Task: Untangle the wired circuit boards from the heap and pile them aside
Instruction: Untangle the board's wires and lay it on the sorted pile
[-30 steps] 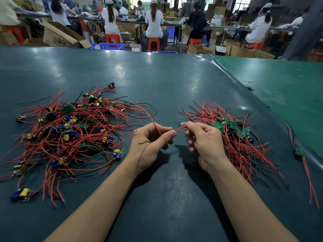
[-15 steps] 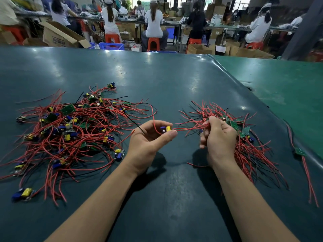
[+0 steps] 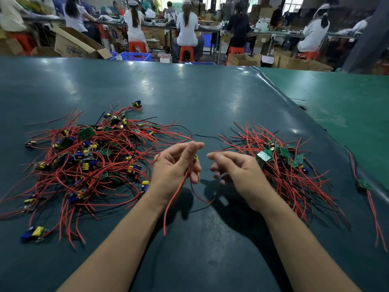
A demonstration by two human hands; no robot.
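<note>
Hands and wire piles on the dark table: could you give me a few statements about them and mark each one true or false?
1. The left hand holds red wires that dangle below it. True.
2. The right hand grips a green board. False: its fingers are loosely curled and hold nothing.
3. The tangled heap lies to the left of the hands. True.
4. The sorted pile is all black wire. False: it is mostly red wire with green boards.
5. One stray wired board lies apart at the table's right edge. True.
</note>
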